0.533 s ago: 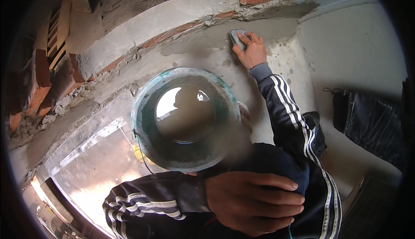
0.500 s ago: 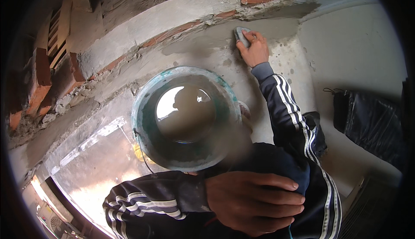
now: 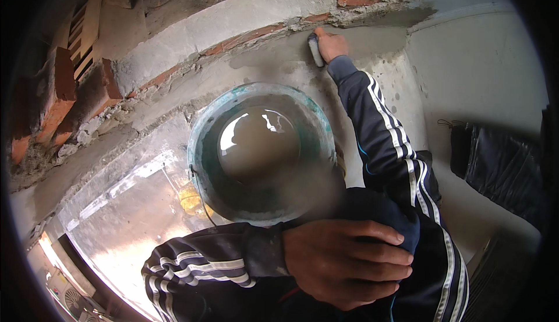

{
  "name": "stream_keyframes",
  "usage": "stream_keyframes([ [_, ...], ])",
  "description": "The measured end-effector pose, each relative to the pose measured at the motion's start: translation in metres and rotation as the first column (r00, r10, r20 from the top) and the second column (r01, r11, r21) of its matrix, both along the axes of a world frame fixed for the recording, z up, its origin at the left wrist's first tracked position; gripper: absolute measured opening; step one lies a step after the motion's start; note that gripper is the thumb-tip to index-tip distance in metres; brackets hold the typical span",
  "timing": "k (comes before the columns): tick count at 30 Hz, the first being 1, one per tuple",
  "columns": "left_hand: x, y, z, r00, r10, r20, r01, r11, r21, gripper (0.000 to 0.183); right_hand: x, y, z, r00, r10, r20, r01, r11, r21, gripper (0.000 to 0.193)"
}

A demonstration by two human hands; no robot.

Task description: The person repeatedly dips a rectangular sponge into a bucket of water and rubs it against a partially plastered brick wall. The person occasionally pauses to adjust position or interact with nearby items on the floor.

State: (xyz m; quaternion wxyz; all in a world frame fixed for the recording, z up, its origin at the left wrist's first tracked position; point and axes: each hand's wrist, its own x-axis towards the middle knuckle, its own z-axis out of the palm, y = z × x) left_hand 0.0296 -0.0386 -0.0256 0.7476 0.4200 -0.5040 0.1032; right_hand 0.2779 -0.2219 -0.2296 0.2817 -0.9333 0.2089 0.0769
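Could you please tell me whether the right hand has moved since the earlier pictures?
Yes. Judged against the broken red brick above it, the right hand has shifted left and upward in the view, closer to that brick.

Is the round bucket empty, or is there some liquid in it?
Partly filled: the bucket holds murky liquid with bright reflections, and bare inner wall shows around it, below the rim.

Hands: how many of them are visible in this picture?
2: the left hand at lower centre; the right hand beyond the bucket, holding a grey block.
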Motion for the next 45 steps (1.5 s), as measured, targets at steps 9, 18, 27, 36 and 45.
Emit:
stream_keyframes([
  [9,0.001,0.008,-0.003,1.000,0.012,0.027,-0.013,1.000,0.027,0.025,-0.062,0.001,0.016,0.946,0.263,0.189,-0.316,0.876,0.364,0.042],
  [18,0.005,0.001,0.000,0.998,-0.061,0.025,0.061,0.998,-0.004,0.026,-0.036,-0.077,0.003,0.967,-0.217,0.130,0.208,0.975,0.080,0.045],
  [27,0.007,0.003,0.003,1.000,-0.005,0.028,0.004,1.000,0.013,0.016,-0.063,0.026,0.005,0.990,0.140,-0.013,-0.125,0.916,0.382,0.047],
  [36,0.004,0.001,-0.004,1.000,0.004,-0.008,-0.004,0.998,-0.067,0.027,-0.023,-0.051,-0.024,0.834,-0.509,0.214,0.260,0.704,0.661,0.039],
  [45,0.003,0.002,-0.002,1.000,0.003,-0.018,-0.004,0.998,-0.067,0.025,-0.025,-0.035,0.000,0.948,-0.306,0.091,0.298,0.949,0.100,0.053],
])
